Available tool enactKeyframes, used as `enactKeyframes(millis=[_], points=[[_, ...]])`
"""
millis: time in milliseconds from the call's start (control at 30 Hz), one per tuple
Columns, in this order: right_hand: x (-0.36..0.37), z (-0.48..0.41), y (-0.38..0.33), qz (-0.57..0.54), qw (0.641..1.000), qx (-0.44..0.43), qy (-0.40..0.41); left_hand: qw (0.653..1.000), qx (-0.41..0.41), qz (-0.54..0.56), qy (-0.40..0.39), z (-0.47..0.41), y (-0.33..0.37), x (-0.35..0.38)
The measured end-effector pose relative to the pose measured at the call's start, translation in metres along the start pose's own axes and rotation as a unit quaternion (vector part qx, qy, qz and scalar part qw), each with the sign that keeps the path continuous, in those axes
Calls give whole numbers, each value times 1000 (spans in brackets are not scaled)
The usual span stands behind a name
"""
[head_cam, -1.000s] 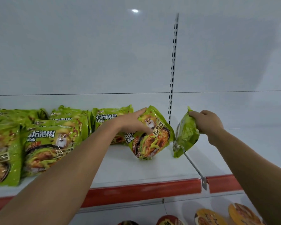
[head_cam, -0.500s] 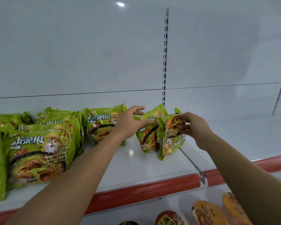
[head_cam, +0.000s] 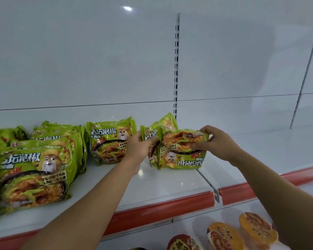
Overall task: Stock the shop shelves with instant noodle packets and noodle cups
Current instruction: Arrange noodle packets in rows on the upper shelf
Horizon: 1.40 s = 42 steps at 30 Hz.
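- Your right hand (head_cam: 220, 144) pinches the top edge of a green noodle packet (head_cam: 181, 159), fingers over the top and thumb on the printed face.
- That packet stands on the white shelf (head_cam: 170, 184) just left of the metal divider (head_cam: 205, 177). It is upside down, so its large white characters and cartoon mascot read inverted.
- Your left hand (head_cam: 139, 147) grips the left edge of a second packet (head_cam: 167, 123), which stands right way up directly behind the first and touches it. Your fingers cut off most of its lettering.
- Just left of your left hand, a third packet (head_cam: 112, 139) stands facing you. It reads "老坛泡椒" with "牛肉面" beneath, beside a white-bearded mascot above a bowl of noodles.
- Farther left, the piled packets (head_cam: 34, 174) carry the same green print; their small label text is too blurred to read.
- A red strip (head_cam: 161, 208) runs along the shelf's front edge.
- Below it stand noodle cups (head_cam: 222, 235) with orange and red lids; their writing is not legible.
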State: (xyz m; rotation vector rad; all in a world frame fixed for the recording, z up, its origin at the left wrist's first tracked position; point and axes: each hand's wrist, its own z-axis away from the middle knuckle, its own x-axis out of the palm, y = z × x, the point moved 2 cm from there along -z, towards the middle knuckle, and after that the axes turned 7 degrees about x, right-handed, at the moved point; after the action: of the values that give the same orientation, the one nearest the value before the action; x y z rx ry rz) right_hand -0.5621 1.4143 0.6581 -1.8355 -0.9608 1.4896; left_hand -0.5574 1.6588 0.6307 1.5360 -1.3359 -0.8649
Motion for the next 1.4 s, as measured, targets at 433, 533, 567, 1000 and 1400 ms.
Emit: enactKeyframes(millis=[433,533,567,1000,1400], points=[[0,14,24,-450,885,113,33,965,3,231,123,4,11,2],[13,18,13,-537,831,145,-19,965,-7,238,113,9,10,13],[21,21,8,-560,813,154,-38,964,-11,243,107,11,10,18],[92,34,-18,-280,940,194,-24,960,-15,269,81,28,11,22],[118,50,-57,-116,983,97,-102,986,62,141,68,34,13,-21]])
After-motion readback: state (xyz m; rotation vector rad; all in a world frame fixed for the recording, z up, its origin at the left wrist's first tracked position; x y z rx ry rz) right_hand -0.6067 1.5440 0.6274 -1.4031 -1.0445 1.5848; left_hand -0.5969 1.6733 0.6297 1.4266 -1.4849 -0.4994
